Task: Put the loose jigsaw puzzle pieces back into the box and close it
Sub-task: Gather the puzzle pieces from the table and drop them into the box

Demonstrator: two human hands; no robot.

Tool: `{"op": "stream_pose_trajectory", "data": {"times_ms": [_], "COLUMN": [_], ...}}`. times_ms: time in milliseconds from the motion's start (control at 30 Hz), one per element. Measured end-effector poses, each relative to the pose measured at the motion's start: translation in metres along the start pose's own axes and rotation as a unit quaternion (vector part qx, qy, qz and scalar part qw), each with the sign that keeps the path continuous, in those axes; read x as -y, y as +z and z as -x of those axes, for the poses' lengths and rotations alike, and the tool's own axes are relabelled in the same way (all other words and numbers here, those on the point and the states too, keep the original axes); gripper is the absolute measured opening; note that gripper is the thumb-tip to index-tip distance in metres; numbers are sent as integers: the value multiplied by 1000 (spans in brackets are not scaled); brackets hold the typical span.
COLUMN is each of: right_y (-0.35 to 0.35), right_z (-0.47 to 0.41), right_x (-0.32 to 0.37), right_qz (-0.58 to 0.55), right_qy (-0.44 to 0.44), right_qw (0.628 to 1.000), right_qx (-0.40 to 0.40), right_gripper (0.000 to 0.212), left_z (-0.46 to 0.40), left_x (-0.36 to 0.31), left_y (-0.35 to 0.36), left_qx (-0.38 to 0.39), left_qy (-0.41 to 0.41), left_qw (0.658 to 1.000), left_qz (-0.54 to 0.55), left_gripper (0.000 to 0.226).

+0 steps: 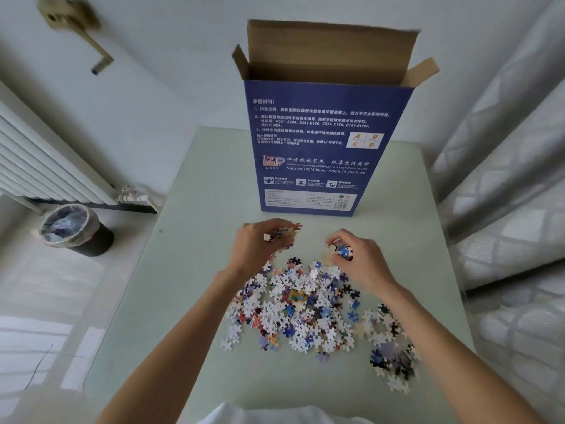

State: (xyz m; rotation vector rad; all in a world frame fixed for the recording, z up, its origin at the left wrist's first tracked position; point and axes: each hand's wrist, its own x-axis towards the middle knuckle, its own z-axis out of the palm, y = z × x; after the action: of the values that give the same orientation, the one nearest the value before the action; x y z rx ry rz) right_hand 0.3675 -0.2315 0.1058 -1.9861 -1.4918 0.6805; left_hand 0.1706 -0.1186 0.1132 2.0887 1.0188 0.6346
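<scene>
1. White fabric (275, 416) at the bottom edge lies nearest the viewer, with both bare forearms reaching out over it toward the blue box (324, 148).
2. Loose puzzle pieces (299, 307) lie heaped on the pale green table (189, 270), on the viewer's side of the box and well apart from it.
3. A smaller cluster of pieces (391, 353) lies to the right of the main heap, farther from the box.
4. At the heap's edge nearest the box, the left hand (263, 243) has its fingers curled round a clump of pieces, some of them sticking out past the fingertips.
5. To its right, just as near the box, the right hand (357, 255) is curled in the same way, gripping a few blue and white pieces between fingers and thumb.
6. The box stands upright at the table's far side, its top flaps raised and the brown inside showing.
7. Left of the box, on the floor, stand a lined waste bin (73, 228) and a white radiator (46, 166).
</scene>
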Motion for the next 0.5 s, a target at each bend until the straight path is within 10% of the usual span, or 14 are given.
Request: {"op": "stream_pose_trajectory", "data": {"times_ms": [500], "right_y": [-159], "right_z": [-93], "right_x": [94], "right_qz": [-141], "right_qy": [-153], "right_qw": [957], "right_qx": [-204], "right_gripper": [26], "left_z": [-196], "left_x": [-129], "left_y": [-94], "left_qx": [-216], "left_qy": [317], "left_qw": [922], "left_qz": [-53], "left_gripper": [20]}}
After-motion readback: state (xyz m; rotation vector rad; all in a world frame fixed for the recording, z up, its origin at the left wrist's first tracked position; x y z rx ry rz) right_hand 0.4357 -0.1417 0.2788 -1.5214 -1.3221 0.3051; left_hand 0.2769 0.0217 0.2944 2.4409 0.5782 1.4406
